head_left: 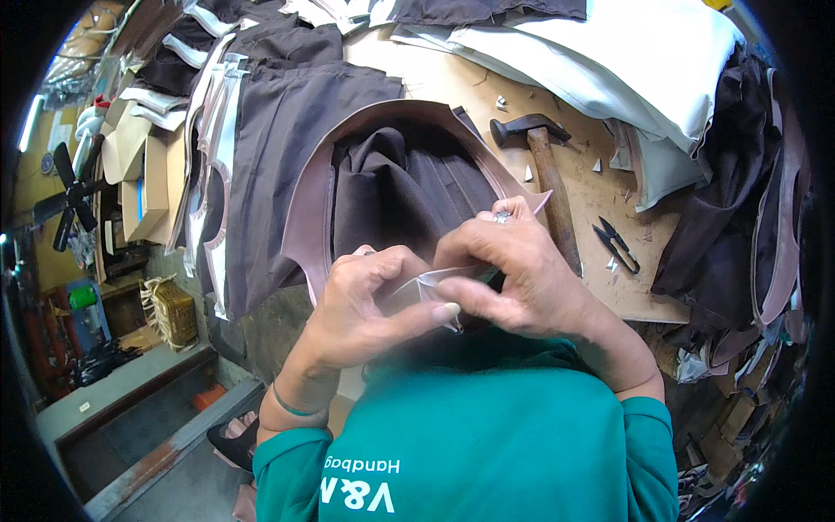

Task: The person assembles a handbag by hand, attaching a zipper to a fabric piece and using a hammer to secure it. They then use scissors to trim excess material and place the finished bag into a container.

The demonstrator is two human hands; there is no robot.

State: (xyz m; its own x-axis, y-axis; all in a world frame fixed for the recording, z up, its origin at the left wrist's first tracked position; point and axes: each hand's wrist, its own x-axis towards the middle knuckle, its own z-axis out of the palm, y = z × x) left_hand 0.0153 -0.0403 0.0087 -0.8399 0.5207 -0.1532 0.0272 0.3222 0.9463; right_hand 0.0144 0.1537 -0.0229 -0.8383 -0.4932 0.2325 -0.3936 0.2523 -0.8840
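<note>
Both hands (367,303) (520,271) pinch-closed on pale piece (405,297)

The person wears a plain teal-green top (539,426), its cloth smooth and matte across the body. White printed lettering (361,487) in two sizes, a large line and a smaller one, sits on the front and appears upside down. The left sleeve (291,474) and right sleeve (651,448) match the top and leave the forearms bare, each ending in a wide edge. A thin, dark greenish band (291,402) circles the left wrist. The right hand (526,274) is ungloved, with a silvery, chunky ring (502,217).
</note>
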